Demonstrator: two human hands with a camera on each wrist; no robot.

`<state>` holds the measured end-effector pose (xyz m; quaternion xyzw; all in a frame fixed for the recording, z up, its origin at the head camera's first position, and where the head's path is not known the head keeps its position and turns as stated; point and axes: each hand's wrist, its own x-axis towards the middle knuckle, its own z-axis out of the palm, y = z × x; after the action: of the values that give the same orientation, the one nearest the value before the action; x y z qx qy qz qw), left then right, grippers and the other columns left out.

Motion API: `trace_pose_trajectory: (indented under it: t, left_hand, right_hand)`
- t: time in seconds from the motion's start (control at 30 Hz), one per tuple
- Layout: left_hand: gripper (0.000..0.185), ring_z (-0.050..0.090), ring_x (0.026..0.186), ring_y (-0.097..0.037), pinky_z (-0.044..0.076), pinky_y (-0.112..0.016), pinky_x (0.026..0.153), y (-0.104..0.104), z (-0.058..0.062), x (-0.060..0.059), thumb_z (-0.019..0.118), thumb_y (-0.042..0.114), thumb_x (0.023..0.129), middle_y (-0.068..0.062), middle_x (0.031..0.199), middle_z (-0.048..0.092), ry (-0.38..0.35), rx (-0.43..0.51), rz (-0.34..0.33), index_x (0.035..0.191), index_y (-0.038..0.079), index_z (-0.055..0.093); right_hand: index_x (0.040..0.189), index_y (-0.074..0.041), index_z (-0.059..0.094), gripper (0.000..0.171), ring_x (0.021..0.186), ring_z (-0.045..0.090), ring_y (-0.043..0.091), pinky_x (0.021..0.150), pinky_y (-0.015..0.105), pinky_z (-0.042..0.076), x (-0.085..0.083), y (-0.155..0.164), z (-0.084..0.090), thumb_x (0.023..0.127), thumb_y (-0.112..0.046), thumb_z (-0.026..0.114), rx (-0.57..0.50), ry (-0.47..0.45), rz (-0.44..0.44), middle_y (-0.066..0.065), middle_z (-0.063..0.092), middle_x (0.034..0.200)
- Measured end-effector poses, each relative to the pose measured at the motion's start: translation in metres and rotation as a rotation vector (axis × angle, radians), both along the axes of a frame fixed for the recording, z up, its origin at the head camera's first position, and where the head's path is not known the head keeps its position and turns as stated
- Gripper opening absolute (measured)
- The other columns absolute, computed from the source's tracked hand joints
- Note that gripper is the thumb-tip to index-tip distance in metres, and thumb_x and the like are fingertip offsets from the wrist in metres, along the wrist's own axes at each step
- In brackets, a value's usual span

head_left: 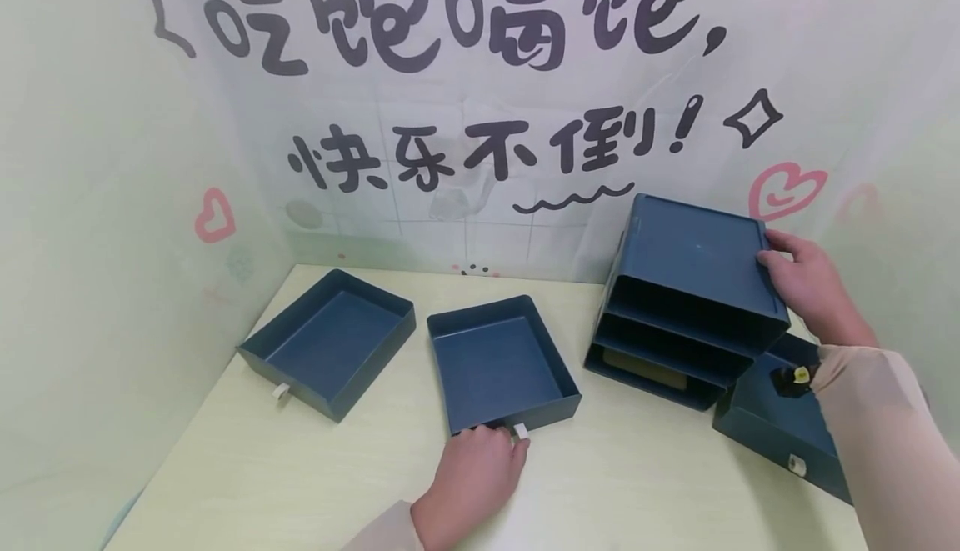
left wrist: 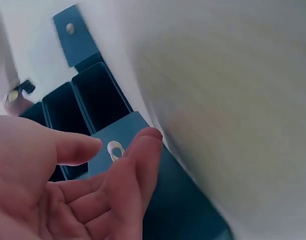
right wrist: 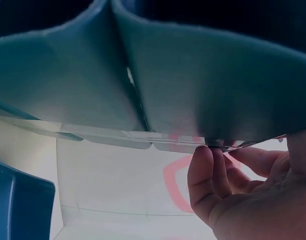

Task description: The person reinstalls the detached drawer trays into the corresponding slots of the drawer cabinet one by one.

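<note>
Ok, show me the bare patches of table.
Bare table in front of the left drawer, and between the middle drawer and the cabinet shell. Crowded at the right, where the third drawer sits against the shell.

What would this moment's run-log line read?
left hand: pinching white tab of middle dark blue drawer | right hand: gripping tilted dark blue drawer cabinet
</note>
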<state>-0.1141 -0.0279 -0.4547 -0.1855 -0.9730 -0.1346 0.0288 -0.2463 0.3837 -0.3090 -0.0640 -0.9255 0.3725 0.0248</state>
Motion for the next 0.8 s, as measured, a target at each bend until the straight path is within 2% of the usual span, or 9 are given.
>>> trace_pose_trajectory:
  t: [0.1, 0.17, 0.33, 0.57, 0.67, 0.8]
  left_hand:
    - [0.043, 0.059, 0.048, -0.022, 0.043, -0.034, 0.042, 0.006, -0.001, 0.002, 0.067, 0.036, 0.096, -0.003, 0.054, 0.059, 0.125, -0.1, 0.004, 0.061, 0.012, 0.062]
    - [0.043, 0.058, 0.047, -0.022, 0.043, -0.035, 0.042, 0.009, -0.001, 0.003, 0.068, 0.037, 0.094, -0.003, 0.053, 0.058, 0.151, -0.124, 0.026, 0.061, 0.011, 0.062]
    - [0.044, 0.061, 0.05, -0.025, 0.045, -0.037, 0.043, 0.012, -0.001, 0.001, 0.07, 0.038, 0.093, -0.006, 0.056, 0.06, 0.115, -0.104, 0.075, 0.06, 0.01, 0.062]
    - [0.048, 0.059, 0.05, -0.023, 0.043, -0.036, 0.042, 0.015, 0.001, -0.003, 0.068, 0.04, 0.095, -0.005, 0.053, 0.058, 0.023, -0.071, 0.077, 0.057, 0.012, 0.062]
    - [0.048, 0.06, 0.051, -0.023, 0.044, -0.036, 0.043, 0.017, -0.001, -0.005, 0.067, 0.04, 0.096, -0.005, 0.055, 0.061, 0.039, -0.076, 0.081, 0.058, 0.011, 0.064]
    - [0.043, 0.063, 0.052, -0.025, 0.045, -0.036, 0.041, 0.019, -0.004, -0.004, 0.069, 0.032, 0.094, -0.006, 0.056, 0.062, 0.101, -0.081, 0.091, 0.056, 0.011, 0.062]
  right_hand:
    - [0.161, -0.001, 0.008, 0.068, 0.15, 0.016, 0.058, 0.113, 0.074, 0.024, 0.001, -0.002, -0.002, 0.108, -0.04, 0.024, -0.025, 0.02, -0.012, 0.033, 0.01, 0.166]
    - [0.161, -0.001, 0.008, 0.068, 0.15, 0.016, 0.058, 0.114, 0.074, 0.025, 0.001, -0.003, -0.004, 0.108, -0.04, 0.024, -0.038, 0.027, -0.023, 0.032, 0.009, 0.166]
    - [0.162, -0.001, 0.008, 0.067, 0.15, 0.017, 0.059, 0.114, 0.073, 0.025, 0.002, -0.006, -0.007, 0.108, -0.039, 0.023, -0.059, 0.038, -0.053, 0.031, 0.009, 0.167]
    - [0.161, -0.002, 0.007, 0.066, 0.151, 0.018, 0.056, 0.115, 0.071, 0.026, 0.007, -0.01, -0.01, 0.108, -0.037, 0.023, -0.084, 0.06, -0.086, 0.029, 0.009, 0.168]
    - [0.161, -0.001, 0.009, 0.065, 0.151, 0.019, 0.055, 0.116, 0.07, 0.026, 0.009, -0.013, -0.011, 0.108, -0.036, 0.023, -0.084, 0.078, -0.1, 0.03, 0.012, 0.167]
    - [0.161, 0.0, 0.01, 0.065, 0.15, 0.025, 0.054, 0.116, 0.068, 0.028, 0.012, -0.017, -0.012, 0.108, -0.035, 0.023, -0.088, 0.084, -0.12, 0.03, 0.015, 0.167]
